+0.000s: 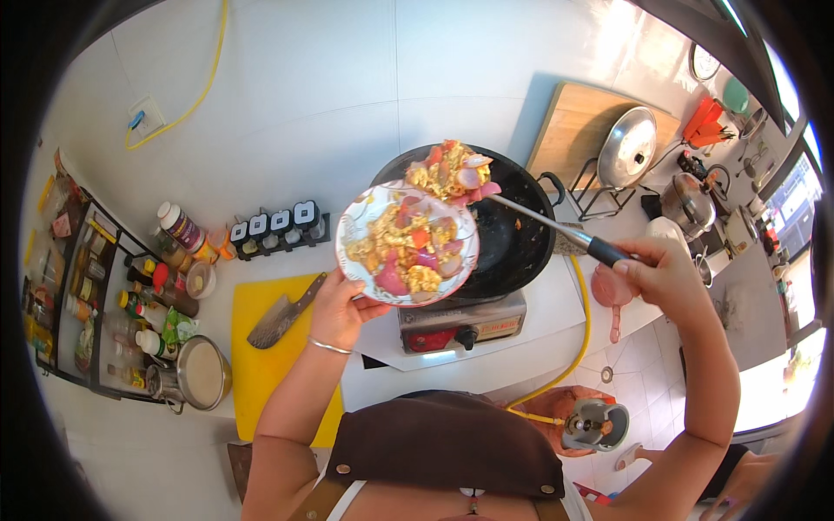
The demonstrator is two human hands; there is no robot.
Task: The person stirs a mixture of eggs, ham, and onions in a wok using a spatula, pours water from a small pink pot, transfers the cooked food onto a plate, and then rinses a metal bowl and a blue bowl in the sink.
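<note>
My left hand (pixel 346 306) grips the near left rim of a patterned white plate (pixel 347 227), tilted slightly and held over the wok's left side. On it lies scrambled egg with onion and red pieces (pixel 417 247). My right hand (pixel 665 276) is closed round the black grip of a long-handled wok spatula (pixel 543 217). Its head is hidden under a heap of the same egg and onion (pixel 452 169), above the plate's far edge. Below, a black wok (pixel 521 252) with a few food bits stands on a portable gas stove (pixel 465 323).
A cleaver (pixel 282 319) lies on a yellow cutting board (pixel 252 382) at left, near a steel pot (pixel 204 373) and bottles (pixel 156 317). A yellow hose (pixel 584 339) runs to a gas cylinder (pixel 599 425). A pot lid (pixel 627 148) stands at right. Another person's arm (pixel 756 486) shows lower right.
</note>
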